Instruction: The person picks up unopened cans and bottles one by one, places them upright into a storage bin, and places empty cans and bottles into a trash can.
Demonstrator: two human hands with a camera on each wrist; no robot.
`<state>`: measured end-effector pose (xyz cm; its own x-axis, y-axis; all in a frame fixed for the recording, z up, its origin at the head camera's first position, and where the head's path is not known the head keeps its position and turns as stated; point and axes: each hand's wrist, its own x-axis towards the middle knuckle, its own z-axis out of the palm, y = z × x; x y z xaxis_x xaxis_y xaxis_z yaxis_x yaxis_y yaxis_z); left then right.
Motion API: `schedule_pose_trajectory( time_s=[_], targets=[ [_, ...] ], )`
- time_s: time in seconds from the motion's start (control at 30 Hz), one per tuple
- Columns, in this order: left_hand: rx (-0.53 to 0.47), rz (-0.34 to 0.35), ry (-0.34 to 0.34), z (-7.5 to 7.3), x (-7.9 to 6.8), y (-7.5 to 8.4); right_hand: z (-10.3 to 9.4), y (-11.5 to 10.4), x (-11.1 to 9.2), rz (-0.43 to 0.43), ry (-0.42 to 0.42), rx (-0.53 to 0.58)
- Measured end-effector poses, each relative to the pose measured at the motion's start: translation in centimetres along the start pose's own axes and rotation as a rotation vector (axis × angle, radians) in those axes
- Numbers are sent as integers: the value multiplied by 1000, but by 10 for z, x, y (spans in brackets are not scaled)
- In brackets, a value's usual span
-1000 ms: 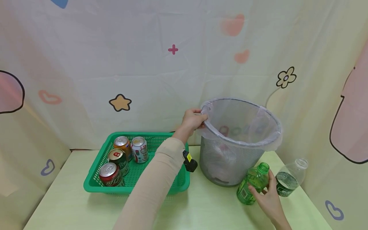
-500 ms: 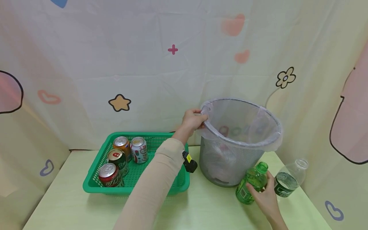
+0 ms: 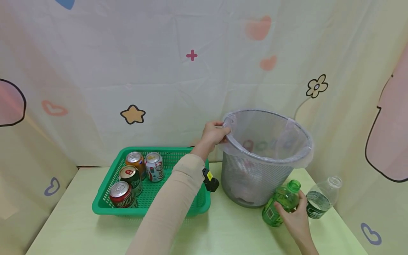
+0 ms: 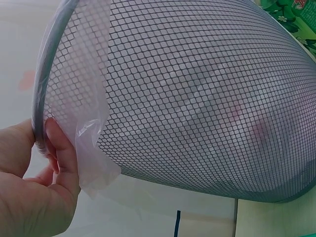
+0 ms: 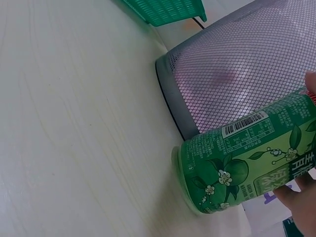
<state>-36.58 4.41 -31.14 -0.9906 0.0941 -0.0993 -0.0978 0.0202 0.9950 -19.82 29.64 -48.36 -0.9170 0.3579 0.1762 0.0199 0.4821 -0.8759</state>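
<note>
My left hand pinches the near-left rim of a grey wire-mesh wastebasket, thumb on one side and fingers on the other. A thin white bin liner is folded over that rim, and its loose edge hangs by the fingers in the left wrist view. At the basket's right front, my right hand grips a green plastic bottle with an open neck, tilted slightly to the right. Its printed label and base show close to the mesh in the right wrist view. Part of the right hand is cut off there.
Right of the green bottle leans a clear plastic bottle with a dark green label. On the left, a green plastic basket holds several drink cans, including a red one. Printed curtains enclose the back and sides of the pale tabletop.
The right hand and the green bottle have shifted very slightly, a little left and then back right. The left hand stays on the wastebasket rim.
</note>
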Motion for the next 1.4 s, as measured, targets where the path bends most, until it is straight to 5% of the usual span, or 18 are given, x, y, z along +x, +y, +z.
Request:
schedule_pose_trajectory(
  time_s=[1.4],
  targets=[
    [3, 0, 9, 0, 0, -1, -46, -32, -2, -102, -35, -182]
  ],
)
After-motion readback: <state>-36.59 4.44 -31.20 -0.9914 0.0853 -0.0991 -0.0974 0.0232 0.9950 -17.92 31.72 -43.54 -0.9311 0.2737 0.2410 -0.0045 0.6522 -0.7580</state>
